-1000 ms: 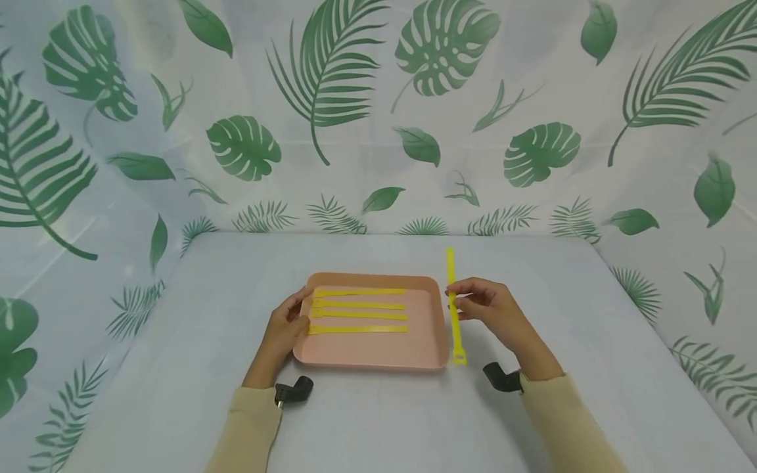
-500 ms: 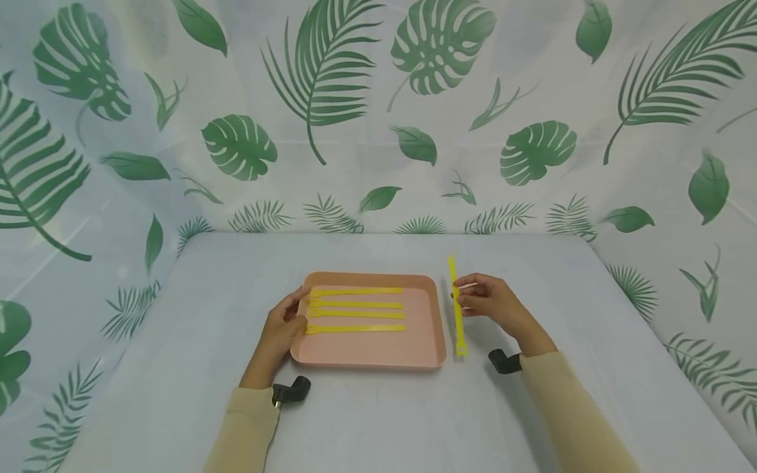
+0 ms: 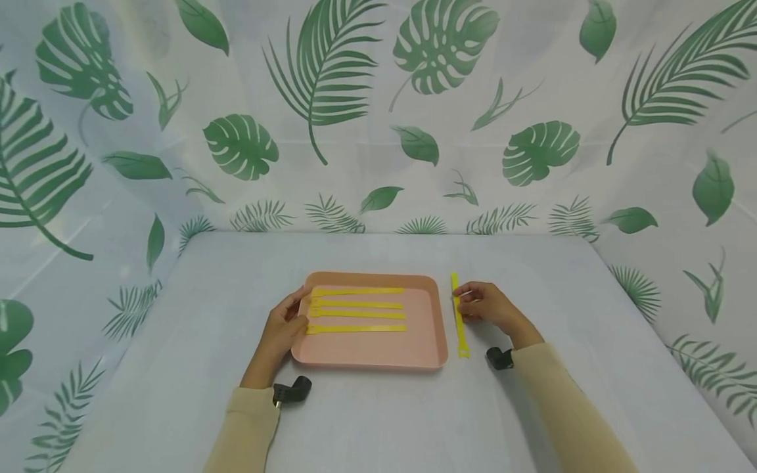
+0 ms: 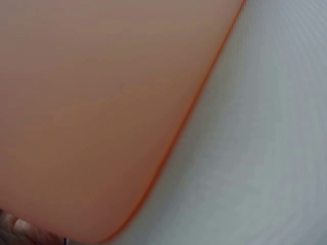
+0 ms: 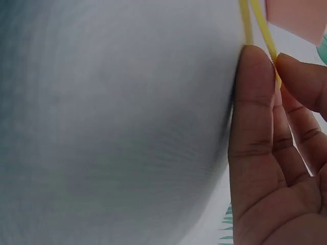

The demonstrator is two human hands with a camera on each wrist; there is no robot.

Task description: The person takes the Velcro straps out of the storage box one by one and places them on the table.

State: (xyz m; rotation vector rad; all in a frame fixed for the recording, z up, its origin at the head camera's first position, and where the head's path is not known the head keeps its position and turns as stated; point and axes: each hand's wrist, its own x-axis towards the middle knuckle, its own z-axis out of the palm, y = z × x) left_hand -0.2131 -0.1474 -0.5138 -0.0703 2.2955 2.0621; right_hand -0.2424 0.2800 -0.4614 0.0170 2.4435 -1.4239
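Lower at its far end than half a second ago, the yellow strap (image 3: 460, 330) has shifted slightly, along with the right hand (image 3: 488, 306), whose thumb and fingers pinch it above its middle. It lies just beside the right edge of the pink tray (image 3: 361, 353), slotted end toward the person; whether it touches the tabletop (image 3: 378, 424) I cannot tell. The left hand (image 3: 282, 334) grips the tray's left rim, well apart from the other. Four matching straps (image 3: 361, 329) lie crosswise in the tray, slotted ends to the left. I judge each strap very light, bendy yet springy, smooth but hardly fragile; a fingertip pinch near the middle should balance it. The tray looks stiff and light, best held by its raised rim. Pale and smooth, the tabletop meets white cloth (image 3: 461, 154) printed with green leaves behind and at both sides
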